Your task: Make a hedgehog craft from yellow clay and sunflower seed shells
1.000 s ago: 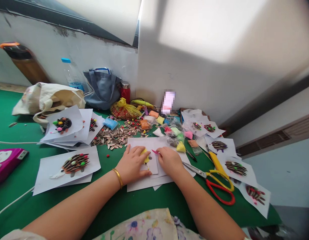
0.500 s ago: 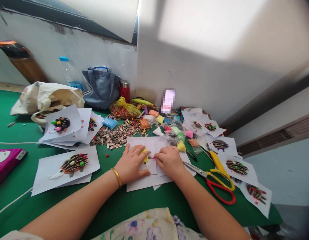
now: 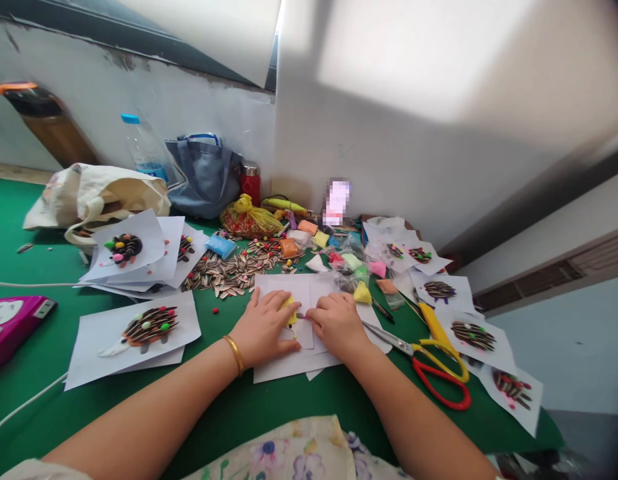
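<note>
Fingers spread, my left hand [image 3: 269, 321] rests flat on a small white sheet of paper [image 3: 301, 288]. Beneath its fingertips shows a flat yellow clay shape [image 3: 291, 315], with a tiny dark dot near its lower edge; my fingers hide the rest. My right hand [image 3: 336, 323] is closed in a pinch, just right of the yellow shape. From it pokes a thin pink stick with a grey tip [image 3: 300, 315], which points at the shape's right edge. Whether the tip touches the clay, I cannot tell.
Scissors [image 3: 433, 363] lie right of my right hand. Behind the paper are a pile of sunflower seeds [image 3: 233, 270] and bagged coloured clay [image 3: 356, 260]. Seed-and-clay hedgehog pictures [image 3: 147, 328] lie at both sides. A phone [image 3: 337, 202] leans on the wall.
My right hand has shifted slightly left, so less of the pink stick shows. The left hand stays flat on the paper.
</note>
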### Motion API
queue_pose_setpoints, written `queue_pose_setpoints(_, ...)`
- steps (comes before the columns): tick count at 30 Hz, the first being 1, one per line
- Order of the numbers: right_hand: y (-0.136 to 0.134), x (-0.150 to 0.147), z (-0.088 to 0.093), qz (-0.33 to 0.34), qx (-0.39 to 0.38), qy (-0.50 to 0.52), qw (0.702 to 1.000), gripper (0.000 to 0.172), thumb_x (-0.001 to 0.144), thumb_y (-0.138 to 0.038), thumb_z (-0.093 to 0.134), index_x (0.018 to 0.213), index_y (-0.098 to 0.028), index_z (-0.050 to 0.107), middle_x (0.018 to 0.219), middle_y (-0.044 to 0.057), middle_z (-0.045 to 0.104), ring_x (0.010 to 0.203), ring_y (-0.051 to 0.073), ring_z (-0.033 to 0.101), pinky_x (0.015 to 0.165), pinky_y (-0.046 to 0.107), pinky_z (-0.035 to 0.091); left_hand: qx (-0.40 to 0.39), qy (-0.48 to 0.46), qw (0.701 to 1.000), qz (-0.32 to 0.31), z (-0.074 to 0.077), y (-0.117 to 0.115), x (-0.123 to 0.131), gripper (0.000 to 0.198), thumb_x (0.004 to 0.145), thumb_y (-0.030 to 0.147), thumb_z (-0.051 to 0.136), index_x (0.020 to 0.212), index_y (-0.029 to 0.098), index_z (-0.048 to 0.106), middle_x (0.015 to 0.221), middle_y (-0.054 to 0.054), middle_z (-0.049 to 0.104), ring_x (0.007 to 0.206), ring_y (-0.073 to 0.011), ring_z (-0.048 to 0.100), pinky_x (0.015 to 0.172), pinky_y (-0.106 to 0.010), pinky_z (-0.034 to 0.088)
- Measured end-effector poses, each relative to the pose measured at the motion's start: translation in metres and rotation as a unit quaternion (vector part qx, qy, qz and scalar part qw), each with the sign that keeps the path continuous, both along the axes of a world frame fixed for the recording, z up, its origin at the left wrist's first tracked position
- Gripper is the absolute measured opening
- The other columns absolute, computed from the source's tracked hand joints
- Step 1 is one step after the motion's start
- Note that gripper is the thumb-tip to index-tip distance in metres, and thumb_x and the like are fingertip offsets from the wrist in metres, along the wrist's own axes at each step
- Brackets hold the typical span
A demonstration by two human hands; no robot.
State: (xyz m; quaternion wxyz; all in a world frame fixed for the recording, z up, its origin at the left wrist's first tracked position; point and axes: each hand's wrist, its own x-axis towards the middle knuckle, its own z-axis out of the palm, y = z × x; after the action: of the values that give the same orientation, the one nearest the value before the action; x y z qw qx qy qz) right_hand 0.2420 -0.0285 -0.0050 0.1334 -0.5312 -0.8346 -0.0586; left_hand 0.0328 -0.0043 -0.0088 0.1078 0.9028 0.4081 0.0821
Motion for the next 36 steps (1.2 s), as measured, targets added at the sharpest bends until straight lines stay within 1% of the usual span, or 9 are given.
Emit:
queue_pose_setpoints(6, 0.0023, 0.0063, 0.0004, -0.014, 0.005, 0.025, 1.000, 0.013, 0.090, -0.027, 0.060, 0.088, -0.029, 0.074, 0.081, 0.002, 0.065, 0.085, 0.018, 0.048, 0.083, 0.038, 0.021, -0.001, -0.012, 1.000, -0.001, 0.0001, 0.0000, -0.0005, 0.078, 0.071, 0.060, 0.070, 0.139, 0.029, 0.047, 0.147, -0.013, 0.043, 0.137, -0.0332, 0.034, 0.114, -0.063, 0.008)
queue_pose_setpoints(14, 0.0036, 0.0008, -0.0023, 0.001, -0.001, -0.006, 1.000, 0.015, 0.091, -0.028, 0.058, 0.085, -0.028, 0.072, 0.080, 0.002, 0.064, 0.085, 0.019, 0.047, 0.083, 0.038, 0.021, -0.002, -0.012, 1.000, -0.002, 0.0000, 0.0007, -0.0002, 0.078, 0.070, 0.059, 0.070, 0.139, 0.029, 0.046, 0.147, -0.013, 0.043, 0.137, -0.0335, 0.034, 0.114, -0.063, 0.007)
queue_pose_setpoints(22, 0.0030, 0.0063, 0.0014, -0.006, 0.014, 0.016, 1.000, 0.016, 0.092, -0.027, 0.058, 0.087, -0.028, 0.073, 0.081, 0.003, 0.064, 0.084, 0.018, 0.046, 0.083, 0.037, 0.021, -0.009, -0.016, 1.000, 0.000, 0.0011, 0.0006, -0.0005, 0.079, 0.070, 0.059, 0.071, 0.139, 0.030, 0.046, 0.147, -0.012, 0.043, 0.137, -0.0338, 0.034, 0.114, -0.063, 0.008)
queue_pose_setpoints(30, 0.0048, 0.0011, -0.0023, -0.005, 0.002, -0.012, 1.000, 0.015, 0.092, -0.029, 0.058, 0.087, -0.028, 0.073, 0.082, 0.002, 0.063, 0.085, 0.018, 0.046, 0.083, 0.037, 0.021, -0.006, -0.014, 1.000, -0.003, 0.0006, 0.0010, 0.0000, 0.079, 0.070, 0.059, 0.071, 0.138, 0.029, 0.047, 0.147, -0.013, 0.043, 0.137, -0.0335, 0.034, 0.114, -0.063, 0.007)
queue_pose_setpoints(34, 0.0042, 0.0028, 0.0011, -0.003, 0.005, -0.009, 1.000, 0.014, 0.092, -0.028, 0.059, 0.086, -0.028, 0.073, 0.081, 0.002, 0.063, 0.085, 0.018, 0.046, 0.082, 0.037, 0.021, -0.008, -0.014, 1.000, -0.001, 0.0010, 0.0004, -0.0003, 0.079, 0.070, 0.058, 0.071, 0.139, 0.029, 0.046, 0.147, -0.013, 0.043, 0.137, -0.0332, 0.034, 0.114, -0.063, 0.008)
queue_pose_setpoints(36, 0.0048, 0.0058, 0.0038, -0.015, 0.014, 0.006, 1.000, 0.014, 0.091, -0.027, 0.059, 0.088, -0.028, 0.073, 0.082, 0.002, 0.063, 0.085, 0.018, 0.046, 0.083, 0.037, 0.020, -0.011, -0.017, 1.000, -0.001, 0.0009, 0.0002, -0.0006, 0.081, 0.069, 0.058, 0.071, 0.140, 0.028, 0.044, 0.147, -0.013, 0.044, 0.137, -0.0330, 0.034, 0.114, -0.063, 0.007)
